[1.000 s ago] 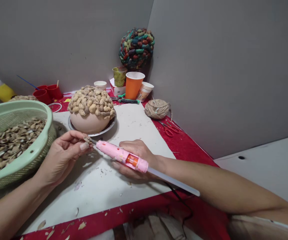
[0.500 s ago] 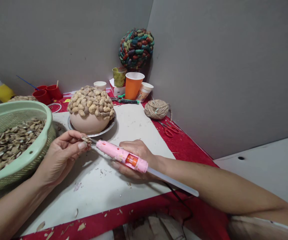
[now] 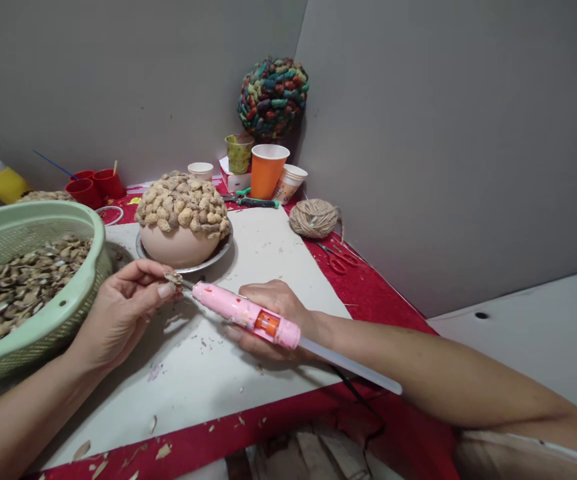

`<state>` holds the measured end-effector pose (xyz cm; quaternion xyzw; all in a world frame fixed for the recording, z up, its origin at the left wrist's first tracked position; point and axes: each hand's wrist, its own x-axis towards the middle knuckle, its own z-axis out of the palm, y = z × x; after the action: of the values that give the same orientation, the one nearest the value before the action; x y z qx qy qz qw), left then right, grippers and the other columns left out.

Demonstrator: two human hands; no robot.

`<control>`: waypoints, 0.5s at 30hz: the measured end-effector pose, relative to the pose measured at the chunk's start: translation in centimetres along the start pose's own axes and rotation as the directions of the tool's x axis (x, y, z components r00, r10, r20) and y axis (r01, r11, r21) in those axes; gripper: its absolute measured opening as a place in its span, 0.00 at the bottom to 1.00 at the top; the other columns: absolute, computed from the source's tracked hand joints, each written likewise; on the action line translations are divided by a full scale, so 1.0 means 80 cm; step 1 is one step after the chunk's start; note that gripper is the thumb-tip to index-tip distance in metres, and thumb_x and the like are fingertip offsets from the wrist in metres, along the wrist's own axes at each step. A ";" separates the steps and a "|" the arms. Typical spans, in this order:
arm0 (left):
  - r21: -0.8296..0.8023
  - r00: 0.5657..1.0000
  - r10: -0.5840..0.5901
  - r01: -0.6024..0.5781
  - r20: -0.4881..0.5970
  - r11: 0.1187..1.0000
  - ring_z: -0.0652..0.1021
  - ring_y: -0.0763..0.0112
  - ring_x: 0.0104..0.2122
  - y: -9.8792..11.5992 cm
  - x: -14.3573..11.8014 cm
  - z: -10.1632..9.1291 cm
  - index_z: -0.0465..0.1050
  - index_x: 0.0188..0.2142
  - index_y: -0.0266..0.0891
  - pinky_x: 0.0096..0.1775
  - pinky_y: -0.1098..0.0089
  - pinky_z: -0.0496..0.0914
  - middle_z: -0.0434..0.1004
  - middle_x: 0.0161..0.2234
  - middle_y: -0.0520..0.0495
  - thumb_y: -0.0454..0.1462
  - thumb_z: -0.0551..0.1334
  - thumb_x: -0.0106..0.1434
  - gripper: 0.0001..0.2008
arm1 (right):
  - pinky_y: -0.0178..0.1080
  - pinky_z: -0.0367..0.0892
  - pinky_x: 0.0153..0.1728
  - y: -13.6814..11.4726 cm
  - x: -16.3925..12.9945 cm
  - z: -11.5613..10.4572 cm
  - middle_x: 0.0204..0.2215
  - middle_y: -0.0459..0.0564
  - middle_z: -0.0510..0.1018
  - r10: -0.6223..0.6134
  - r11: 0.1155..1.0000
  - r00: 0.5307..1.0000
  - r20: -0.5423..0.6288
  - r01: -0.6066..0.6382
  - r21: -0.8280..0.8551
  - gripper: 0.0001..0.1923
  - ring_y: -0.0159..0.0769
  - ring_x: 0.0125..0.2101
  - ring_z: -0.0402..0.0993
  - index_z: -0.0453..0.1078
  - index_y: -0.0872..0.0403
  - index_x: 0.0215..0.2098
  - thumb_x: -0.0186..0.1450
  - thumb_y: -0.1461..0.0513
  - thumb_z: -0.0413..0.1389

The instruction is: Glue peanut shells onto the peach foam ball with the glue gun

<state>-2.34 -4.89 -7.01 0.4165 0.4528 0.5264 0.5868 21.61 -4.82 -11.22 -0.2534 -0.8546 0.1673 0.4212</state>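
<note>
Hands point(image 3: 123, 312) point(image 3: 283, 298) at glue gun point(image 3: 235, 307), basket point(image 3: 75, 287) just left, twine point(image 3: 313, 218) and scissors point(image 3: 335, 253) beyond.

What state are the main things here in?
Left hand: pinching a shell piece
Right hand: gripping the pink glue gun
Glue stick: jutting from the glue gun's back
Round form: shell-covered above, bare below
Green basket: partly filled with shells
Orange cup: upright
Twine: wound up

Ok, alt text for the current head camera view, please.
A left hand pinches a piece of shell close to the tip of a pink glue gun held in the right hand. Behind them, a pale rounded form, its top covered in peanut shells, sits in a metal dish, and a green basket of loose shells stands to the left.
</note>
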 end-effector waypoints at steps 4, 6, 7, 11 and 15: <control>0.120 0.998 0.066 -0.067 0.016 0.991 0.77 0.78 0.26 -0.008 0.002 -0.006 0.82 0.31 0.40 0.31 0.82 0.73 0.81 0.27 0.53 0.38 0.81 0.45 0.15 | 0.34 0.54 0.18 -0.001 0.000 0.000 0.18 0.40 0.61 -0.031 0.999 0.999 -0.025 0.032 0.019 0.20 0.26 0.17 0.56 0.54 0.51 0.25 0.70 0.55 0.57; 0.185 0.996 0.086 -0.089 0.026 0.979 0.76 0.77 0.27 -0.011 0.002 -0.007 0.82 0.32 0.40 0.31 0.81 0.73 0.81 0.28 0.52 0.38 0.81 0.47 0.14 | 0.34 0.54 0.18 -0.002 0.001 -0.001 0.18 0.40 0.61 -0.041 0.999 0.999 -0.031 0.042 0.026 0.20 0.26 0.17 0.56 0.55 0.51 0.25 0.70 0.56 0.58; 0.211 0.995 0.092 -0.096 0.030 0.973 0.76 0.77 0.27 -0.012 0.002 -0.007 0.82 0.32 0.40 0.31 0.80 0.73 0.81 0.29 0.52 0.39 0.80 0.48 0.13 | 0.34 0.53 0.18 -0.002 0.002 -0.002 0.18 0.40 0.61 -0.047 0.999 0.998 -0.030 0.047 0.022 0.20 0.26 0.17 0.55 0.55 0.51 0.24 0.69 0.57 0.58; 0.267 0.994 0.108 -0.111 0.026 0.957 0.76 0.75 0.27 -0.010 -0.001 -0.005 0.82 0.32 0.40 0.31 0.79 0.72 0.81 0.29 0.51 0.39 0.80 0.49 0.13 | 0.34 0.53 0.18 -0.005 0.006 -0.004 0.18 0.39 0.61 -0.067 0.998 0.998 -0.016 0.067 0.005 0.19 0.26 0.18 0.55 0.56 0.51 0.24 0.70 0.58 0.57; 0.274 0.993 0.120 -0.118 0.010 0.954 0.76 0.75 0.27 -0.009 -0.001 -0.004 0.81 0.31 0.40 0.31 0.79 0.72 0.82 0.29 0.51 0.39 0.80 0.49 0.13 | 0.33 0.52 0.18 -0.004 0.006 -0.003 0.17 0.39 0.62 -0.084 0.996 0.995 -0.044 0.083 -0.018 0.20 0.26 0.17 0.56 0.58 0.52 0.23 0.70 0.57 0.58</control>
<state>-2.50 -5.07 -7.74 0.5185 0.4974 0.4942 0.4893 21.46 -4.79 -10.60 -0.2245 -0.8561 0.1366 0.4449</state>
